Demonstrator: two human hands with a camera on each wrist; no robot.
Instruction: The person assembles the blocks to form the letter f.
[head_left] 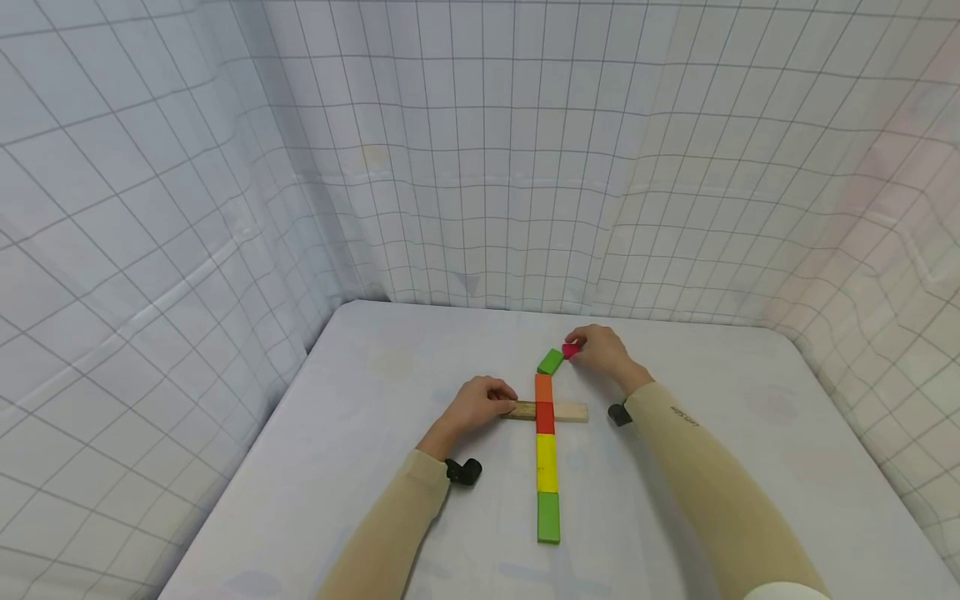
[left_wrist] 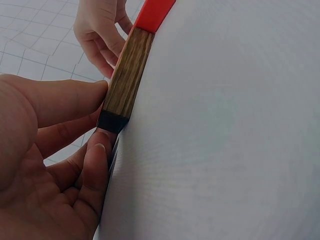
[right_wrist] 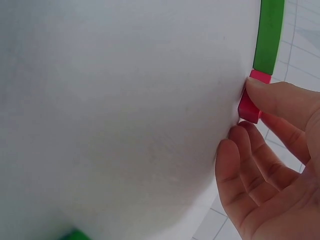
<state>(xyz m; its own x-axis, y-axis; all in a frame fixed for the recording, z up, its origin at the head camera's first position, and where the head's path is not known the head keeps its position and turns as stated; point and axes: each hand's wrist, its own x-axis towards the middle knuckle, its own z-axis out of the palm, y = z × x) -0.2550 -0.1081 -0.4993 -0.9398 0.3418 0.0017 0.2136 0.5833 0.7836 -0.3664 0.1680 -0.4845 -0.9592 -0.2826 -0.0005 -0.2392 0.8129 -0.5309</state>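
My left hand [head_left: 476, 405] pinches the outer end of a dark brown wooden block [left_wrist: 127, 75] between thumb and fingers; it lies flat against the left side of a red block [head_left: 544, 418]. At the far end of the row, my right hand [head_left: 602, 350] holds a small pink block [right_wrist: 249, 109] between thumb and fingers. The pink block meets the end of a slanted green block [head_left: 551, 362]. Below that come an orange block [head_left: 543, 387], the red one, a yellow stretch [head_left: 547, 462] and a green block [head_left: 549, 518]. A pale wooden block [head_left: 572, 412] sticks out rightward.
All blocks lie on a white-covered table [head_left: 360, 358]. Grid-patterned white curtains [head_left: 480, 167] hang behind it and at both sides. Black devices sit at the left wrist [head_left: 465, 472] and the right wrist [head_left: 619, 414].
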